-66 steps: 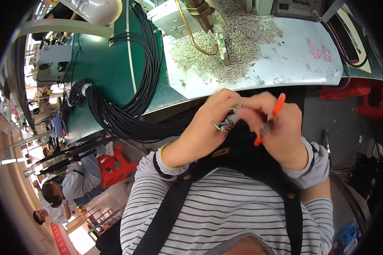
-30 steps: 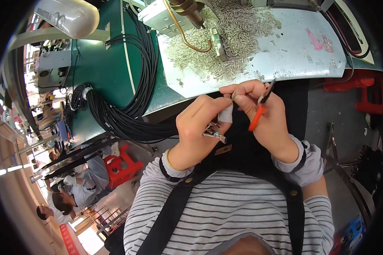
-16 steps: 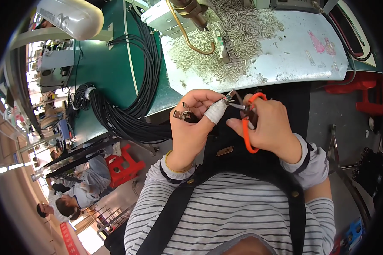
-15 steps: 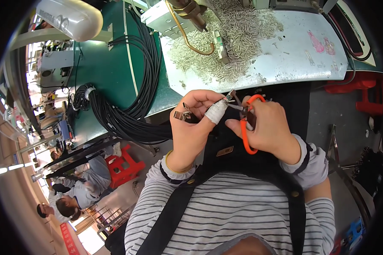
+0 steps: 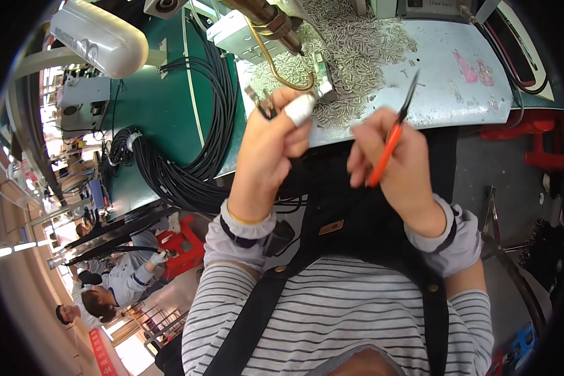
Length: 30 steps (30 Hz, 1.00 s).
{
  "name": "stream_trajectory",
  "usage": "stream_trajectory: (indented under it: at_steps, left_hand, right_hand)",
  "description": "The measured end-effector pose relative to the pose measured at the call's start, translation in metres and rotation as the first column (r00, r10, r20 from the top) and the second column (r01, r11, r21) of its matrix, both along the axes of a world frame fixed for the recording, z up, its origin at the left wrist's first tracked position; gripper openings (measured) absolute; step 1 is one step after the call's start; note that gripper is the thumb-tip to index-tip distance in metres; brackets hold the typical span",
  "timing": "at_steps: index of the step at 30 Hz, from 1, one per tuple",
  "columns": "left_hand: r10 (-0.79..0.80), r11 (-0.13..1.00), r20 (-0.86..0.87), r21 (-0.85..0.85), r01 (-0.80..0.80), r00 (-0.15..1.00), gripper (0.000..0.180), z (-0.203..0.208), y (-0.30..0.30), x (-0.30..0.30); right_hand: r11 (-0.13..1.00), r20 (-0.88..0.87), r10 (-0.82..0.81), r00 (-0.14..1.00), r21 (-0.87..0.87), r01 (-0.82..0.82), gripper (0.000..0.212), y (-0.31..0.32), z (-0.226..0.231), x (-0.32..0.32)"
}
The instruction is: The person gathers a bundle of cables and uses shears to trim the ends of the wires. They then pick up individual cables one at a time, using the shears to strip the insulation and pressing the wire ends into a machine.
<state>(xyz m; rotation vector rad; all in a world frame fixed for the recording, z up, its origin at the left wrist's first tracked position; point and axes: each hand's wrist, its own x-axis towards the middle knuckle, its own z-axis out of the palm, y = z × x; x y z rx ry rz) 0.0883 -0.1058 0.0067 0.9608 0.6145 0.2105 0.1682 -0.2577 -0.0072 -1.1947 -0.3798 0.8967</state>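
My left hand (image 5: 257,160) is raised to the edge of the white work plate, close to the fixture under the machine head. White tape wraps its thumb. Its fingers are closed round cable ends with small connectors (image 5: 253,97), which are blurred; the fingertips' grip is partly hidden. My right hand (image 5: 413,172) is smeared by motion, above my black apron and apart from the left. It grips pliers with orange handles (image 5: 387,152), whose dark tips point up and away toward the plate.
Small metal pieces (image 5: 363,56) lie heaped over the white plate (image 5: 445,94). Above it hang a machine head (image 5: 272,25) and a bent copper tube (image 5: 271,57), by a small fixture (image 5: 323,78). Black cables (image 5: 175,194) lie bundled at left. Other people sit near a red stool (image 5: 185,250).
My left hand has moved up toward the fixture with the cable ends. The pliers have come away from the connector, swinging so their tips point up; my right hand has shifted slightly right.
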Motion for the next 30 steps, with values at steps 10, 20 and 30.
stream_trajectory:
  at_steps: [10,20,30]
  left_hand:
    - [-0.042,0.999,-0.051,-0.011,0.042,0.998,0.014,0.002,0.026,0.025]
    - [-0.093,0.996,-0.062,-0.002,0.093,0.994,0.012,0.002,0.035,0.025]
    - [-0.07,0.996,-0.064,0.046,0.073,0.996,0.011,0.003,0.03,0.026]
  right_hand:
    - [0.988,0.239,0.05,0.97,-0.156,-0.013,0.016,0.052,-0.002,0.048]
    - [0.992,0.18,0.054,0.982,-0.12,-0.032,0.014,0.056,0.0,0.048]
    - [0.991,0.2,0.057,0.978,-0.128,-0.032,0.014,0.055,-0.001,0.047]
